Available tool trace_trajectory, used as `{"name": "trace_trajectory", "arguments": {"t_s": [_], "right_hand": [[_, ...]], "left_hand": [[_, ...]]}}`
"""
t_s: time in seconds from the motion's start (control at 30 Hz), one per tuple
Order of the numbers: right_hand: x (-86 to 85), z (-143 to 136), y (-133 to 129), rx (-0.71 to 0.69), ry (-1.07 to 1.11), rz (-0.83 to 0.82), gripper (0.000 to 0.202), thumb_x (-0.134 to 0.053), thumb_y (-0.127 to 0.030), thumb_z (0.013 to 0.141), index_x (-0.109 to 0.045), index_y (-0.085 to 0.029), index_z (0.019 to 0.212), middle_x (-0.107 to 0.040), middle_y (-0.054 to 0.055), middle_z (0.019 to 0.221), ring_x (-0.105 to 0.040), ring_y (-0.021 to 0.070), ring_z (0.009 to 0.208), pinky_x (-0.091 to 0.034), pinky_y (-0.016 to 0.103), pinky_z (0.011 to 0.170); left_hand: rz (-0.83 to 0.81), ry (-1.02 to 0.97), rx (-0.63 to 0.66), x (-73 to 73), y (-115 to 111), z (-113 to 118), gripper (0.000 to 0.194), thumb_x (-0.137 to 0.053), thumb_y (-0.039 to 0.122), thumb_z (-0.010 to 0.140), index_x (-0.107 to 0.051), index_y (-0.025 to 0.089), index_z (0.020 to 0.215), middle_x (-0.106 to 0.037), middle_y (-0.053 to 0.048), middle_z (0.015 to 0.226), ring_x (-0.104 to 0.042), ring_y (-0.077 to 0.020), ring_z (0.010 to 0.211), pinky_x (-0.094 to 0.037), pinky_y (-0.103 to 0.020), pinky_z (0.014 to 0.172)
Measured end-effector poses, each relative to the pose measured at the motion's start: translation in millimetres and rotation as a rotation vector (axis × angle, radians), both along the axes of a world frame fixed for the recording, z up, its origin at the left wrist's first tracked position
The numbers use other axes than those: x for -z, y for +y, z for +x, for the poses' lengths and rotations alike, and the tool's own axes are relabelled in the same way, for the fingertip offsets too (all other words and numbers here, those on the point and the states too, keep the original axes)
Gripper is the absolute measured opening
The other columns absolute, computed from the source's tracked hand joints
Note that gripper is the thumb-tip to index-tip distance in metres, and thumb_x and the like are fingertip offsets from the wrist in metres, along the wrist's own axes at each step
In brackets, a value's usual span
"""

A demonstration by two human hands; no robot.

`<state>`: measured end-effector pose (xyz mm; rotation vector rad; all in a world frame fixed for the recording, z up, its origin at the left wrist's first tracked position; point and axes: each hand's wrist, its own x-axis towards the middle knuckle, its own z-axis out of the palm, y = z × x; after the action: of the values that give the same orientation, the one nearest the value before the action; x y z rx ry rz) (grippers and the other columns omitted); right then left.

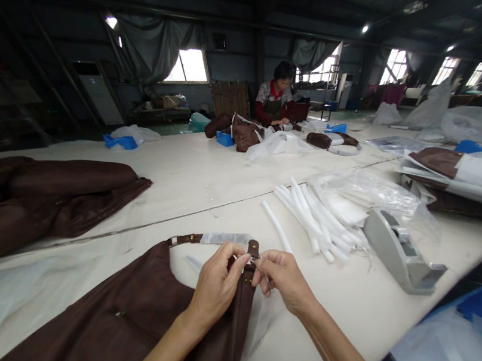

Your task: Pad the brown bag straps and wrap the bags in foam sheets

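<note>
The pale desk (178,177) carried, directly on its surface: a brown bag (120,319), another brown article (76,189) to its left, a loose pile of white rods (308,215), a grey tape dispenser (401,259) beside them, and clear plastic sheeting (375,191).

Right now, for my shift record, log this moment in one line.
Left hand: at strap end; right hand: likewise; brown bag: on table
</note>
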<state>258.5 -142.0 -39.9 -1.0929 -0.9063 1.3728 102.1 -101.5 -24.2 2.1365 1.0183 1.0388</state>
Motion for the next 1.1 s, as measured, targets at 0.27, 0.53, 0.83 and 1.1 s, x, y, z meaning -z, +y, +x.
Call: {"name": "trace_trajectory", "arguments": {"t_s": [0.27, 0.53, 0.83, 1.1], "right_hand": [[7.6, -3.4, 4.1, 0.013, -0.181, 0.011, 0.021, -0.057, -0.038, 0.077, -0.059, -0.018, 0.071, -0.062, -0.003, 0.052, -0.047, 0.0074, 0.036, -0.038, 0.019, 0.038], [2.9, -4.9, 3.7, 0.052, -0.268, -0.001, 0.019, -0.057, -0.035, 0.077, -0.058, -0.018, 0.071, -0.061, -0.003, 0.052, -0.048, 0.0078, 0.038, -0.038, 0.019, 0.039], [-0.7, 4.1, 3.8, -0.039, -0.062, -0.021, 0.026, -0.065, -0.041, 0.071, -0.056, -0.017, 0.065, -0.060, -0.002, 0.054, -0.046, 0.0077, 0.043, -0.034, 0.021, 0.044], [13.8, 8.6, -15.2, -0.041, 0.046, 0.120, 0.026, -0.075, -0.039, 0.075, -0.069, -0.018, 0.087, -0.069, 0.001, 0.086, -0.060, 0.0173, 0.089, -0.043, 0.030, 0.086]], "left_hand": [[-0.038, -0.018, -0.017, -0.9, -3.1, 0.3, 0.020, -0.048, 0.036, 0.096, -0.056, 0.021, 0.084, -0.062, 0.002, 0.077, -0.058, -0.0155, 0.071, -0.042, -0.026, 0.070], [-0.102, -0.077, -0.040, 2.9, -4.9, 2.4, 0.023, -0.049, 0.040, 0.095, -0.056, 0.021, 0.084, -0.058, 0.002, 0.071, -0.054, -0.0153, 0.064, -0.042, -0.027, 0.065], [-0.372, -0.341, 0.020, 6.3, -1.4, 6.0, 0.028, -0.055, 0.045, 0.091, -0.054, 0.019, 0.082, -0.054, 0.003, 0.065, -0.051, -0.0139, 0.062, -0.041, -0.025, 0.063], [-0.624, -0.618, 0.076, -1.1, 0.1, 10.8, 0.026, -0.067, 0.041, 0.083, -0.058, 0.016, 0.082, -0.067, -0.003, 0.080, -0.058, -0.0132, 0.071, -0.044, -0.024, 0.068]]}}
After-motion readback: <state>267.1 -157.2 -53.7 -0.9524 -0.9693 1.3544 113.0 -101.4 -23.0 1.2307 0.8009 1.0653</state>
